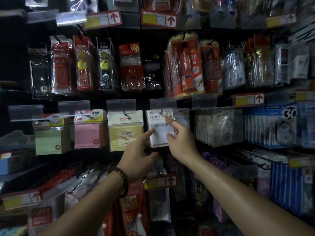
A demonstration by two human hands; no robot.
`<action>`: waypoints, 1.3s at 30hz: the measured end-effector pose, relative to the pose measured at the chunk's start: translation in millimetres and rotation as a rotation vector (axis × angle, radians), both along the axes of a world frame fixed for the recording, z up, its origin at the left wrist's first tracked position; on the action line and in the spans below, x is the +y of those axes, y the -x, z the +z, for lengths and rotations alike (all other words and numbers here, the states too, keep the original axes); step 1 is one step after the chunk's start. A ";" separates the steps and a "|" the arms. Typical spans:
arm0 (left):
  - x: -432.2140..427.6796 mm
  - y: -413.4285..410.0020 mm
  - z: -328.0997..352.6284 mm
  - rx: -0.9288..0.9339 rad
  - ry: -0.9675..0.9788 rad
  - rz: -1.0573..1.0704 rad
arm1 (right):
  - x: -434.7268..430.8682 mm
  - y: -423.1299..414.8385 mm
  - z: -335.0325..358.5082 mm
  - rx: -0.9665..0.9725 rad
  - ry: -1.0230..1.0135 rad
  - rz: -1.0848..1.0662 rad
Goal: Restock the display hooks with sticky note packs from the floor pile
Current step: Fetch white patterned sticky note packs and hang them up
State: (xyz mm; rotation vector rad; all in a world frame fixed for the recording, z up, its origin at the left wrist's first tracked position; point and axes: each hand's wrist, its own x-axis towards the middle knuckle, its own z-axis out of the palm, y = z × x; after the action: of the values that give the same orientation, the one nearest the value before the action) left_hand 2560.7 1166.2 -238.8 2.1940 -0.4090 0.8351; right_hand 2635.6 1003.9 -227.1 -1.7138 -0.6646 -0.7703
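sticky note pack (pixel 159 132) hung, between left grip (pixel 138 158), right grip (pixel 182 142)

Both bare forearms reach up and forward from the bottom of the view, the left arm (pixel 88 201) from the lower left and the right arm (pixel 238 188) from the lower right, so that the two hands come close together near the middle. The left hand (pixel 139 157) shows its back, with the index finger (pixel 148 133) stretched straight ahead, the thumb (pixel 152 156) out to the side and the other fingers tucked under. The right hand (pixel 183 143) is a little higher, its index finger (pixel 174 124) pointing up and its thumb (pixel 170 137) spread toward the left hand, the remaining fingers hidden.
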 end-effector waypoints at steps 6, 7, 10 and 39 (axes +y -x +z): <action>14.6 1.2 -13.8 -0.056 -0.035 0.098 | 5.1 -23.3 15.9 0.086 0.390 -0.310; 16.9 3.8 -15.4 -0.076 -0.044 0.108 | 5.5 -21.3 18.8 0.113 0.444 -0.356; 24.2 12.7 -20.5 -0.106 -0.041 0.120 | 6.3 -8.0 22.2 0.198 0.590 -0.453; 142.2 129.4 -566.0 0.888 0.025 0.162 | 33.5 144.8 -637.7 0.646 0.865 0.129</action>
State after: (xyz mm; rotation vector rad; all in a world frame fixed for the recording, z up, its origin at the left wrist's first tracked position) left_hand 2431.3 1308.3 -804.8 2.3347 0.2197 -0.1101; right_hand 2490.8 1037.4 -864.8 -2.4851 -0.6741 0.2489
